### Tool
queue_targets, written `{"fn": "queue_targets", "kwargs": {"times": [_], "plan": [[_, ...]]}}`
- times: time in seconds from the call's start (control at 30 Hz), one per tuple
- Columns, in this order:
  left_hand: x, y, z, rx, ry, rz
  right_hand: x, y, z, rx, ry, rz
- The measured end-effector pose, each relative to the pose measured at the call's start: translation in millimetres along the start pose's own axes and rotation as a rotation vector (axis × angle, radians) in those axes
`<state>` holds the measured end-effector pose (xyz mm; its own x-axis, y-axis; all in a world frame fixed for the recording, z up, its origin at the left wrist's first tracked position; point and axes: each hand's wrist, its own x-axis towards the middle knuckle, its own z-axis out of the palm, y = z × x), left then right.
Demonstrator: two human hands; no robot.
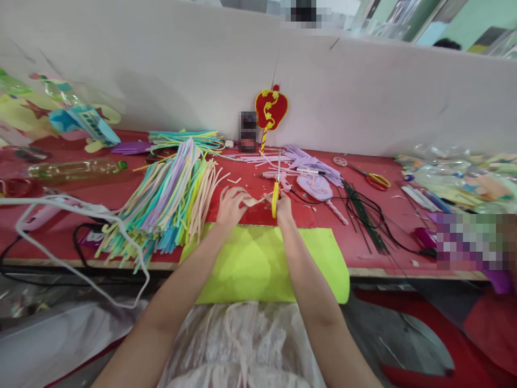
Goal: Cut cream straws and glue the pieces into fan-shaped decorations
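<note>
From afar, I see the left hand [233,207] at twelve o'clock pinching a peach strip [254,202], perhaps chenille, that should handle light and soft, best held near its end, while the right hand [284,207] at its three o'clock grips yellow-handled scissors [275,200].

The scissors [275,202] are yellow-handled, the small strip [252,202] probably cream.
</note>
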<state>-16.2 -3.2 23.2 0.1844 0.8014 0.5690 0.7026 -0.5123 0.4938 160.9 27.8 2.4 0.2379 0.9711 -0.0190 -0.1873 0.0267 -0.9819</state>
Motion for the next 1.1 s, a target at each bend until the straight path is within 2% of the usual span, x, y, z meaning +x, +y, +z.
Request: {"fn": "queue_targets", "kwargs": {"times": [0.1, 0.2, 0.3, 0.5, 0.63, 0.73, 0.83, 0.93, 1.1], "plan": [[0.7, -2.1, -0.5, -0.056, 0.081, -0.042, -4.7, -7.1, -0.9, 0.157, -0.045, 0.044], [1.1, -8.5, 2.1, -0.153, 0.132, -0.135, -8.4, -15.1, -3.9, 0.252, -0.069, -0.013], [0.6, -16.3, 7.4, -0.328, 0.130, -0.234, -9.7, -21.5, -8.9, 0.275, -0.108, -0.072], [2.7, -19.7, 19.7, -0.734, -0.008, -0.429, -14.7, -29.8, -12.2, 0.275, -0.137, -0.123], [4.0, -14.8, 23.8, -0.987, -0.093, -0.534, -20.8, -34.7, -7.0, 0.246, -0.047, -0.268], [2.9, -12.4, 23.2, -1.127, -0.153, -0.579, -22.6, -36.3, -6.3, 0.202, 0.045, -0.321], [1.8, -11.1, 20.2, -1.176, -0.177, -0.604, -21.6, -35.5, -7.8, 0.172, 0.096, -0.331], [1.8, -8.8, 17.3, -1.207, -0.213, -0.570, -19.8, -32.9, -8.7, 0.177, 0.112, -0.334], [3.4, -5.7, 18.1, -1.043, -0.176, -0.530, -21.5, -28.2, -5.1, 0.191, 0.093, -0.315]]}}
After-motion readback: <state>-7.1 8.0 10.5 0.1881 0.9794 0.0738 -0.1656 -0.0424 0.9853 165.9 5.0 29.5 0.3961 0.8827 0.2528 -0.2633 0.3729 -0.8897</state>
